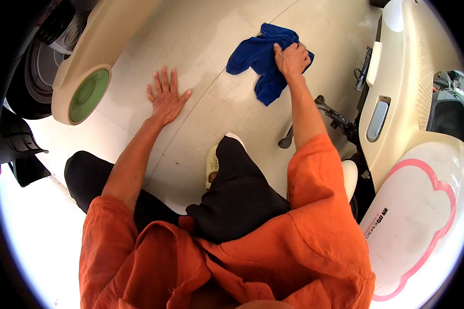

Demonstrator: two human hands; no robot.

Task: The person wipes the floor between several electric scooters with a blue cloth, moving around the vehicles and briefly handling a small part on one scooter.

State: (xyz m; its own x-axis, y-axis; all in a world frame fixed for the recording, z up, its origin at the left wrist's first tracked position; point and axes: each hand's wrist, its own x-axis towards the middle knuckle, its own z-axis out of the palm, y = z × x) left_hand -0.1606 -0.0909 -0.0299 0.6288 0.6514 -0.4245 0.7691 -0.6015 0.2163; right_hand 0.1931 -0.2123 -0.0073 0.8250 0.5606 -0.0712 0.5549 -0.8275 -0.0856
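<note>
On the pale tiled floor (191, 62), my left hand (167, 101) lies flat with its fingers spread, palm down and holding nothing. Ahead and to the right, my right hand (292, 59) presses on a crumpled dark blue cloth (270, 56), its fingers bent into the fabric near the cloth's right edge. The cloth spreads out loosely to the left of that hand and toward me. What my right fingertips do under the folds is partly hidden.
A cream scooter-like vehicle (397, 98) stands along the right, its black kickstand (287, 138) reaching toward my arm. Behind it is a white panel with a pink outline (397, 206). At left stand a cream body with a green oval (89, 95) and dark round items (33, 77).
</note>
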